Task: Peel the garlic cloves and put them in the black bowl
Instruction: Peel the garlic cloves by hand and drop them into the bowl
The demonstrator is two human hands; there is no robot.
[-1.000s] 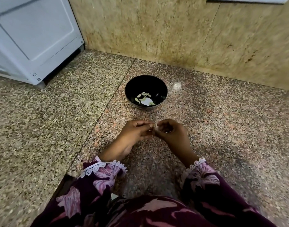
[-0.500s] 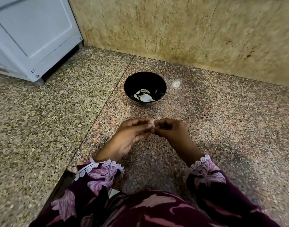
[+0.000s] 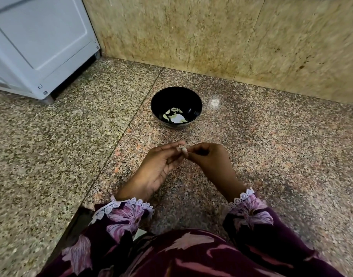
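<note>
1. Work surface: a speckled granite counter (image 3: 271,156), backed by a beige stone wall (image 3: 211,37); a white appliance (image 3: 37,41) stands at the far left corner.
2. Left hand (image 3: 157,168): palm turned inward, fingertips brought together and pinching one garlic clove (image 3: 182,150) at its left side; the remaining fingers curl beneath it.
3. Right hand (image 3: 209,158): fingers curled, thumb and forefinger closed on the same clove from the right; both hands meet at the clove, above the counter and near the person's body.
4. Garlic clove: small, pale, held between the two sets of fingertips; whether any skin remains on it cannot be told at this size.
5. Black bowl (image 3: 176,94): upright on the counter, beyond the hands and well apart from them; inside lie several pale peeled cloves (image 3: 172,110) and a white patch at the bottom.
6. Sleeves (image 3: 123,216): dark purple floral fabric with white lace cuffs, on both wrists.
</note>
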